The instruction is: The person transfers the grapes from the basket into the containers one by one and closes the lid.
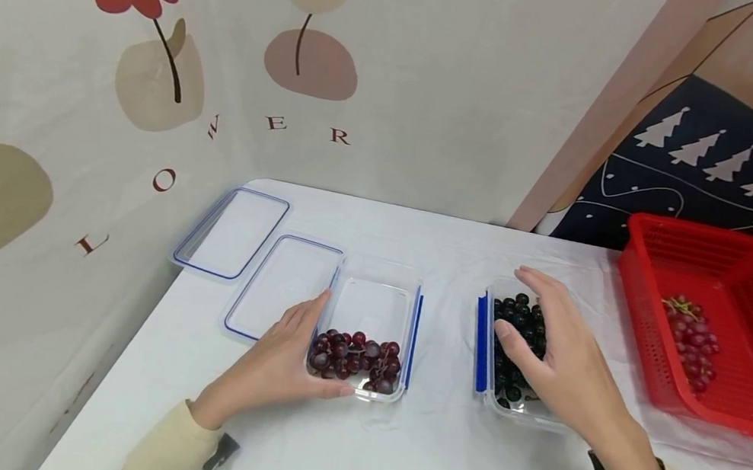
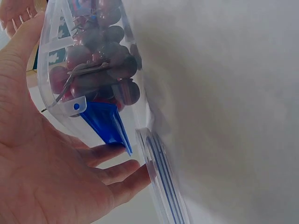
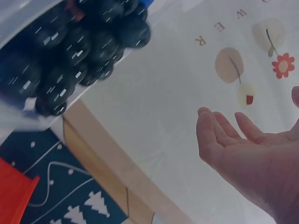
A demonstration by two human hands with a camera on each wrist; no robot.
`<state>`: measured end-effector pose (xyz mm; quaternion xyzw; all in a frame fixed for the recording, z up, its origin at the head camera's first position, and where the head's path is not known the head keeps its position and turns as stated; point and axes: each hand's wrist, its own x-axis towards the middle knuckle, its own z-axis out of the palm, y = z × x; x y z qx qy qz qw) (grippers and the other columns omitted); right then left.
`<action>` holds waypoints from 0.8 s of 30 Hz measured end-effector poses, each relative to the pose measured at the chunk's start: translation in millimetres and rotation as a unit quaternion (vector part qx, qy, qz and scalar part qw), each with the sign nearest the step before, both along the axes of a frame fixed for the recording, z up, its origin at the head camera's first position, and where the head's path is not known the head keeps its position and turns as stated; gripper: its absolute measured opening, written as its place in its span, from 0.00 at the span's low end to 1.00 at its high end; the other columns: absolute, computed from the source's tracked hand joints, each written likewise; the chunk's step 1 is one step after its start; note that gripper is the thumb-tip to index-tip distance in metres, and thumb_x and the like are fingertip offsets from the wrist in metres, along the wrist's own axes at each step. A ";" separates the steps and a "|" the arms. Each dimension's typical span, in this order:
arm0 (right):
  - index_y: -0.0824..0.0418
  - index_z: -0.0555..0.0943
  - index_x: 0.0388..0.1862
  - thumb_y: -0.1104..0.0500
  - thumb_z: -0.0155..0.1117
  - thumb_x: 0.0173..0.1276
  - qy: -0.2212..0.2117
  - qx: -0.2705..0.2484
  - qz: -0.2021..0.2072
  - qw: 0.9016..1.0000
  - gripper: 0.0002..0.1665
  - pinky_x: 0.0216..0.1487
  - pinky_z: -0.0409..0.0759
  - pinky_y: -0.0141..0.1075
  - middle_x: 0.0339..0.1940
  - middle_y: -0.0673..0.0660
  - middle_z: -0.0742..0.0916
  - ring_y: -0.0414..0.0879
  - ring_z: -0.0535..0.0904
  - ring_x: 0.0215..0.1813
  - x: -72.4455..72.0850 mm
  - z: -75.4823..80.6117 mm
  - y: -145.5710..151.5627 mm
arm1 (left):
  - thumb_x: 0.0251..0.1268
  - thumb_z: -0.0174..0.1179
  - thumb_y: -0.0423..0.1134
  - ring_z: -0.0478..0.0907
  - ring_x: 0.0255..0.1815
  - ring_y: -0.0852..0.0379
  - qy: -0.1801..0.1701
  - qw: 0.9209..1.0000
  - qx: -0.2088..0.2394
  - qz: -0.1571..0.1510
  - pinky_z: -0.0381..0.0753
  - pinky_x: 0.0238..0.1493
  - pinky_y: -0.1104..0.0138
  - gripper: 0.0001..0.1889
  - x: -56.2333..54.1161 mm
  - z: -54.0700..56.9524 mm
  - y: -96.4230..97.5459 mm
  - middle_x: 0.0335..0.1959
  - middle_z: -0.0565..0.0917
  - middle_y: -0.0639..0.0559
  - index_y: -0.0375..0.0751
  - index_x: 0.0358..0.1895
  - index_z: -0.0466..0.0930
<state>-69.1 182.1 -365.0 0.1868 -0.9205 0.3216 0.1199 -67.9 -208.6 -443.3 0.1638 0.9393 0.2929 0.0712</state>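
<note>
Dark red grapes (image 1: 355,359) are gathered at the near end of a clear container (image 1: 372,303) on the white-covered counter (image 1: 431,440). At this container's near left corner the left hand (image 1: 283,363) is placed, palm turned inward, with the thumb laid along the near end and the fingers pointed away along the left side. Its grip is spread around the corner rather than closed; in the left wrist view the fingers are seen slightly bent beside a blue latch (image 2: 105,123).

Farther right, black grapes (image 1: 520,321) are held in a second clear container (image 1: 523,417). Above it the right hand (image 1: 566,362) is poised, its forearm angled in from the lower right, thumb and fingers parted widely. Nothing is pinched by that grip; whether the fruit is touched cannot be told.

Beyond the left hand, a blue-rimmed lid (image 1: 284,287) is laid flat, with another lid (image 1: 232,231) beside it. Pinkish-red grapes (image 1: 691,348) are contained in the red basket (image 1: 639,293) at far right.
</note>
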 end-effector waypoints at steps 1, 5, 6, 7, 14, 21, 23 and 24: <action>0.53 0.64 0.88 0.50 0.69 0.80 0.004 -0.003 -0.004 1.000 0.43 0.73 0.67 0.70 0.83 0.58 0.72 0.61 0.67 0.82 -0.2 0.4 4.2 | 0.45 0.73 0.84 0.54 0.86 0.32 0.001 1.000 -0.002 0.000 0.60 0.78 0.34 0.79 -0.4 -0.4 0.9 0.87 0.55 0.31 0.40 0.91 0.43; 0.55 0.64 0.88 0.53 0.69 0.80 0.015 -0.014 -0.017 1.000 0.43 0.69 0.68 0.74 0.83 0.61 0.72 0.64 0.69 0.79 -0.9 0.5 19.8 | 0.45 0.72 0.84 0.54 0.86 0.33 0.007 1.000 -0.007 -0.001 0.59 0.79 0.35 0.79 -1.8 -1.8 3.3 0.87 0.55 0.31 0.39 0.91 0.42; 0.56 0.64 0.88 0.54 0.69 0.80 0.017 -0.016 -0.021 0.999 0.42 0.67 0.70 0.75 0.82 0.62 0.72 0.65 0.70 0.78 -1.1 0.1 23.2 | 0.46 0.72 0.84 0.54 0.86 0.33 0.009 1.000 -0.008 -0.001 0.58 0.79 0.35 0.79 -1.9 -2.4 3.3 0.87 0.56 0.31 0.38 0.91 0.42; 0.57 0.65 0.87 0.54 0.69 0.80 0.020 -0.019 -0.025 0.999 0.42 0.67 0.70 0.75 0.82 0.62 0.72 0.65 0.70 0.77 -1.3 -0.2 26.5 | 0.46 0.73 0.84 0.54 0.86 0.33 0.011 1.000 -0.009 -0.002 0.58 0.79 0.36 0.79 -2.1 -2.7 3.4 0.87 0.56 0.31 0.38 0.91 0.42; 0.58 0.67 0.86 0.59 0.68 0.78 0.044 -0.033 -0.044 0.997 0.40 0.75 0.71 0.42 0.81 0.63 0.74 0.66 0.72 0.73 -5.1 -6.9 48.1 | 0.47 0.75 0.81 0.55 0.86 0.34 0.023 1.000 -0.008 -0.007 0.58 0.80 0.36 0.79 -1.9 -4.9 2.3 0.86 0.56 0.31 0.38 0.91 0.40; 0.63 0.69 0.84 0.61 0.67 0.78 0.061 -0.044 -0.067 0.995 0.38 0.73 0.55 0.22 0.80 0.67 0.74 0.68 0.70 0.74 -8.7 -12.7 71.6 | 0.47 0.76 0.79 0.55 0.85 0.32 0.030 1.000 -0.006 -0.007 0.59 0.79 0.35 0.79 -2.2 -6.9 2.6 0.86 0.57 0.29 0.36 0.90 0.40; 0.63 0.70 0.84 0.61 0.67 0.78 0.056 -0.045 -0.079 0.994 0.37 0.79 0.55 0.30 0.80 0.67 0.73 0.68 0.68 0.77 -8.9 -14.2 78.2 | 0.48 0.76 0.79 0.56 0.85 0.32 0.033 0.999 -0.007 -0.009 0.60 0.78 0.34 0.79 -2.4 -7.7 2.6 0.85 0.57 0.29 0.35 0.90 0.40; 0.63 0.70 0.83 0.61 0.67 0.78 0.052 -0.045 -0.085 0.994 0.37 0.83 0.55 0.38 0.80 0.67 0.73 0.68 0.66 0.78 -8.8 -15.3 81.3 | 0.48 0.76 0.79 0.56 0.85 0.31 0.033 0.999 -0.008 -0.009 0.60 0.78 0.34 0.79 -2.5 -8.1 2.5 0.85 0.57 0.29 0.34 0.90 0.40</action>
